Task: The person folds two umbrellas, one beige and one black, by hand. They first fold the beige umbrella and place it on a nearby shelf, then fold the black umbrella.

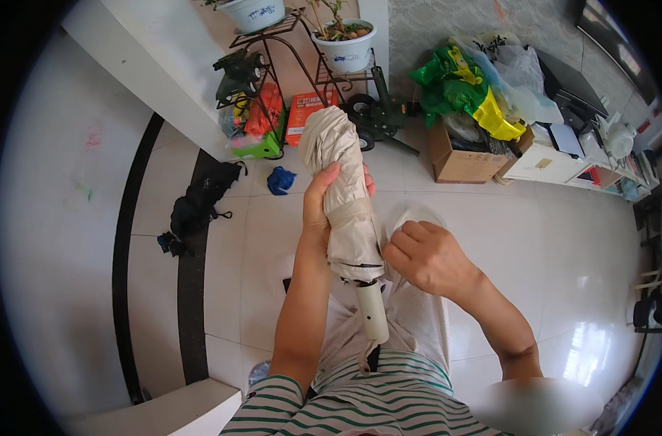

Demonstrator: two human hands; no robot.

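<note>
A folding umbrella [344, 218] in cream fabric lies lengthwise before me, furled, with a strap around its middle. Its pale handle [373, 316] points towards my body and has a small wrist loop. My left hand [323, 191] is wrapped around the upper part of the fabric, thumb on top and fingertips showing at the right side. Close to the lower right edge of the fabric is my right hand [421, 256], its fingers curled; whether they pinch the fabric's edge cannot be seen.
Black folded fabric [200, 199] and a blue crumpled item [281, 180] lie on the tiled floor. Ahead are a metal plant stand [293, 46] with potted plants and a cardboard box [464, 163] heaped with bags. A white cabinet [546, 158] stands right of it, a low ledge [200, 409] lower left.
</note>
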